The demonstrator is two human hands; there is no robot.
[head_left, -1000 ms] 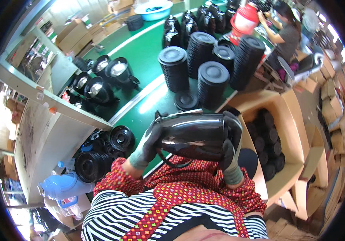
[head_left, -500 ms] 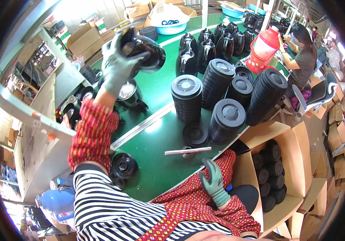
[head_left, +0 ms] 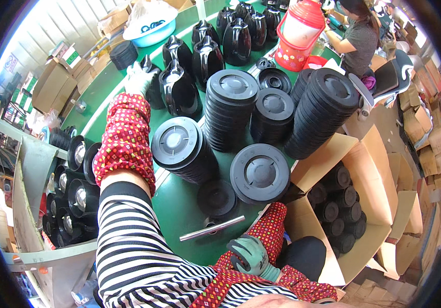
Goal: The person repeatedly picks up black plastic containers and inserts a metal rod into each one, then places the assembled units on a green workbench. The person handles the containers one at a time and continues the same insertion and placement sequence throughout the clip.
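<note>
My left hand (head_left: 137, 81), in a pale grey-green glove, reaches forward to a glossy black jug (head_left: 154, 93) at the left end of the jug group. Its fingers are closed at the jug's upper part, and the jug stands on the green table (head_left: 172, 203). Close beside it is another black jug (head_left: 180, 95). My right hand (head_left: 251, 257), gloved too, rests low by my lap with its fingers loosely bent apart and nothing in them. A metal bar (head_left: 212, 228) lies on a small round piece near that hand.
Tall stacks of round black lids (head_left: 179, 141) fill the table's middle. An open carton (head_left: 302, 233) of black cylinders stands at right. Dark round parts (head_left: 79, 197) crowd the left side. Beyond are a blue basin (head_left: 151, 35), a red-lidded bucket (head_left: 295, 49) and a seated person (head_left: 354, 43).
My left hand has carried the jug from the air down to the table beside the other jugs. My right hand has drawn nearer my lap. The view has swung and moved closer.
</note>
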